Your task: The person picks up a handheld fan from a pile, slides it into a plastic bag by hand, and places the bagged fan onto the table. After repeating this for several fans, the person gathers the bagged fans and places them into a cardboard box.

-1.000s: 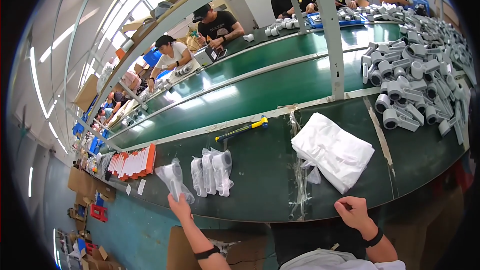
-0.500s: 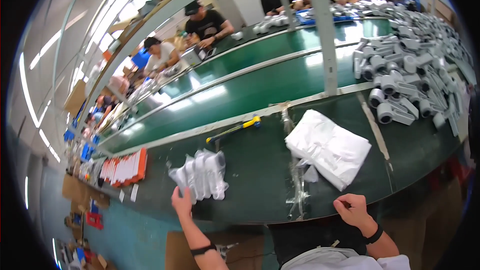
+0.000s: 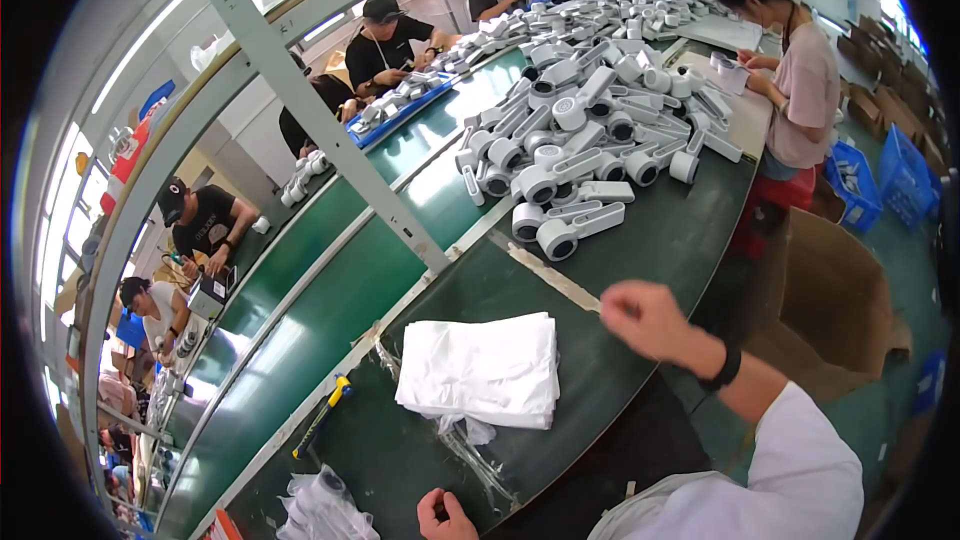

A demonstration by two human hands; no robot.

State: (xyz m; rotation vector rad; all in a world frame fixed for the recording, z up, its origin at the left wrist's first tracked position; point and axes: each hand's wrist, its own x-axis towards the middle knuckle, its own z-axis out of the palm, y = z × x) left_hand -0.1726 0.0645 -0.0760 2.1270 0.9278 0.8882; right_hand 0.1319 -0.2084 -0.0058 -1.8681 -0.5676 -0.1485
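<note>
Above the bench, my right hand reaches forward with its fingers curled and nothing visible in them. It is a little blurred and wears a black wristband. The hand is nearest to a heap of grey plastic parts with round heads and flat handles, and does not touch it. My left hand is loosely closed at the near edge, seemingly without anything in it. Between the hands and slightly beyond lies a folded stack of white plastic bags. Several parts in clear plastic bags lie left of my left hand.
A yellow-and-blue hand tool lies left of the stack. A metal post stands beside the green conveyor. A person works at the far right, others across the conveyor. An open cardboard box stands on the right.
The view has turned right, bringing the heap toward the middle. My right hand has moved forward toward it. My left hand has come away from the bagged parts, its fingers now curled.
</note>
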